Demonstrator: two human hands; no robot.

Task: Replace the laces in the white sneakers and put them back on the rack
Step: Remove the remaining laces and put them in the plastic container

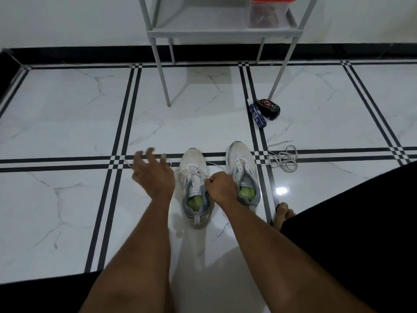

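Note:
Two white sneakers stand side by side on the tiled floor, toes pointing away from me. The left sneaker (194, 168) has a white lace (194, 171) partly threaded through it; lace ends trail left and right of its toe. The right sneaker (242, 164) shows no lace. My right hand (220, 186) is curled over the left sneaker's collar, pinching the lace. My left hand (152, 172) hovers left of that sneaker, fingers spread and holding nothing. A loose grey-white lace (282, 159) lies tangled on the floor to the right.
A grey metal rack (216, 31) stands ahead against the wall, with a red-lidded clear container (269, 12) on its shelf. A blue bottle (258, 115) and a black polish tin (269, 107) lie by the rack's right leg. My bare foot (283, 214) rests right of the sneakers.

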